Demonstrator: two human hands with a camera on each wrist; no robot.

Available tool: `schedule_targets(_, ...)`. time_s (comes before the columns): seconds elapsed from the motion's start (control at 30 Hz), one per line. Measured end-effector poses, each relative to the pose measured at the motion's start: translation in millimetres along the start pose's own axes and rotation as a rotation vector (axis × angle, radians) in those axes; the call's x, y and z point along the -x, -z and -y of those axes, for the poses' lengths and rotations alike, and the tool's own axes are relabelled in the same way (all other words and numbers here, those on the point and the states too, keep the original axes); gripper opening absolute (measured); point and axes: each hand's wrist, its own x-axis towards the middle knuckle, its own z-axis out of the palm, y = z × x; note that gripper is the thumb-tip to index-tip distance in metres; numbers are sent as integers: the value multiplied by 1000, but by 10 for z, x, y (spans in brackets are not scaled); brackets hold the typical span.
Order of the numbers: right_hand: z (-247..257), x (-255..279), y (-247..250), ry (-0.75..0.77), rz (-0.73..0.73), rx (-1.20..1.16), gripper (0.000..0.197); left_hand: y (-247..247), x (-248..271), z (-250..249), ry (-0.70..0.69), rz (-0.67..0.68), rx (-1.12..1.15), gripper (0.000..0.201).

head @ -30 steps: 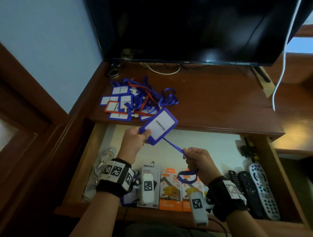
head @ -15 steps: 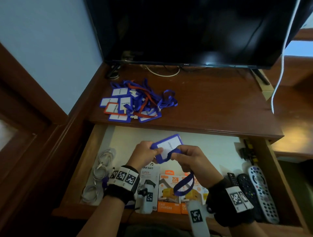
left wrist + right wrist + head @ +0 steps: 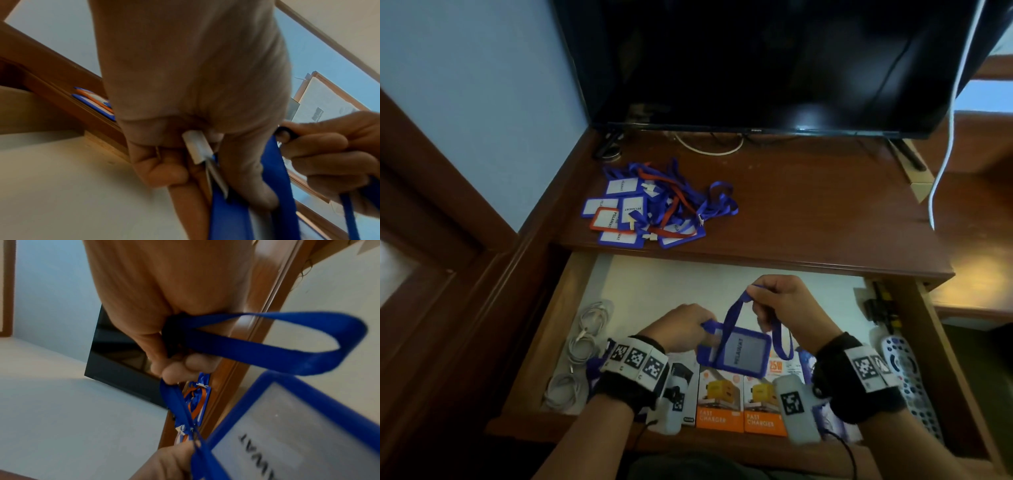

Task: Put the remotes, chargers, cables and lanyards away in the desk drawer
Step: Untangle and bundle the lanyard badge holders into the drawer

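Left wrist view: my left hand (image 3: 185,113) pinches the top edge of the badge holder (image 3: 246,216), thumb on one side and curled fingers on the other, with its small white clip (image 3: 196,147) poking up between them. From the right wrist, my right hand (image 3: 164,305) is closed round the strap (image 3: 267,347), a flat woven blue ribbon that bends out of my fist in a wide loop and runs down to the holder's top corner.

Seen from the head, both hands hold this lanyard in the air above the open drawer (image 3: 530,346), left hand (image 3: 681,329) at the holder's left corner, right hand (image 3: 787,305) higher, lifting the strap (image 3: 732,311). The badge holder (image 3: 736,349) is a rounded blue plastic frame round a pale card with dark lettering.

The drawer is brown wood with a pale lining. Along its near edge sit coiled white cables (image 3: 582,346) at the left, then boxed chargers (image 3: 722,401) in orange and white cardboard, then remotes (image 3: 904,373) with rows of small buttons at the right.

Farther back, on the glossy wooden desk (image 3: 808,212), lies a tangled pile of lanyards (image 3: 654,205), mostly blue with one orange frame and orange ribbon. Behind it stands a dark television (image 3: 756,61).
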Motion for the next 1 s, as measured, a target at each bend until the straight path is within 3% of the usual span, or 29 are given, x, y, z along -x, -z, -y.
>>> schedule_targets(0.13, -114, -54, 157, -56, 3, 112, 22, 52, 45, 38, -35, 82, 152, 10)
schedule_targets(0.23, -251, -94, 239, -60, 9, 161, 25, 107, 98, 92, -131, 72, 420, 9)
schedule_targets(0.37, -415, -77, 124, -104, 44, 65, 26, 124, 120, 82, -174, -108, 658, 11)
schedule_targets(0.53, -667, -135, -218, -244, -51, -165, 29, 5, 36, -5, -37, -344, 733, 10)
schedule_targets(0.7, -796, -166, -421, -357, 2, -311, 37, -83, 12, -29, 81, -602, 881, 14)
schedule_targets(0.87, -569, -14, -474, -269, 126, -207, 48, -87, 59, -32, 80, -768, 910, 12)
schedule_targets(1.0, -161, 101, -534, -152, 222, -83, 42, -92, -4, 26, 74, -721, 808, 12)
